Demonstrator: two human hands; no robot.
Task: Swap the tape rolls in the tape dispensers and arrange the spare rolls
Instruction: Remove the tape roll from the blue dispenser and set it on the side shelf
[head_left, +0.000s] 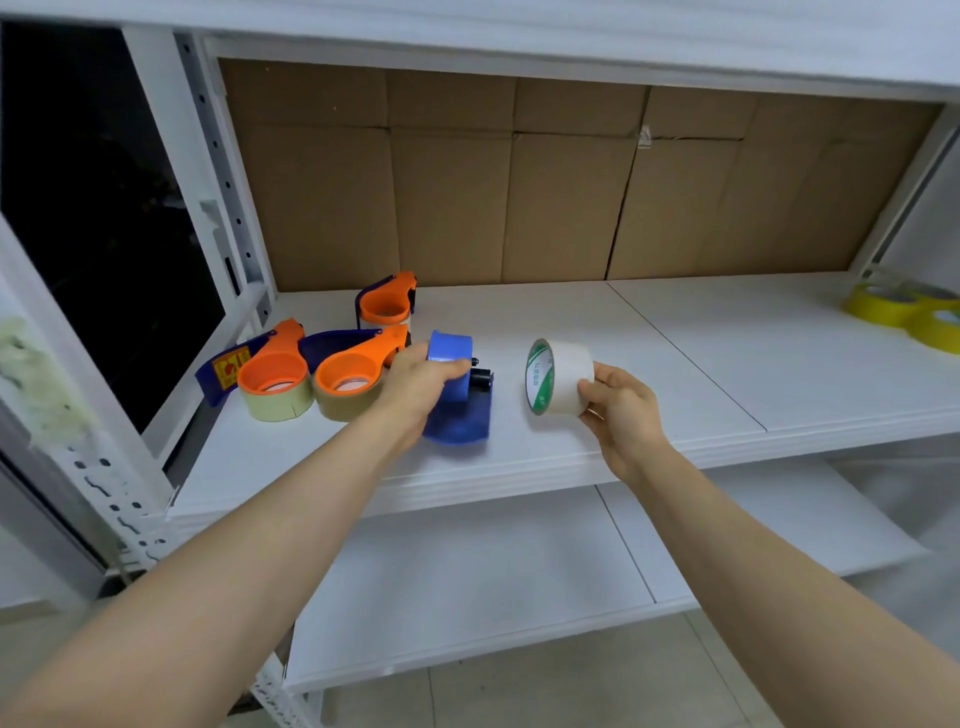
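Note:
My left hand grips a blue tape dispenser on the white shelf; its core is bare, with no roll on it. To its right, my right hand holds a white tape roll with a green-printed inner ring, on edge just above the shelf. Three orange-and-blue dispensers sit to the left: one at the back, one in the middle, one at far left. Each carries a tan or yellowish roll.
Several yellow tape rolls lie at the shelf's far right. Brown cardboard lines the back of the shelf. A perforated white upright stands at left, another shelf board lies below, and a white board overhangs above.

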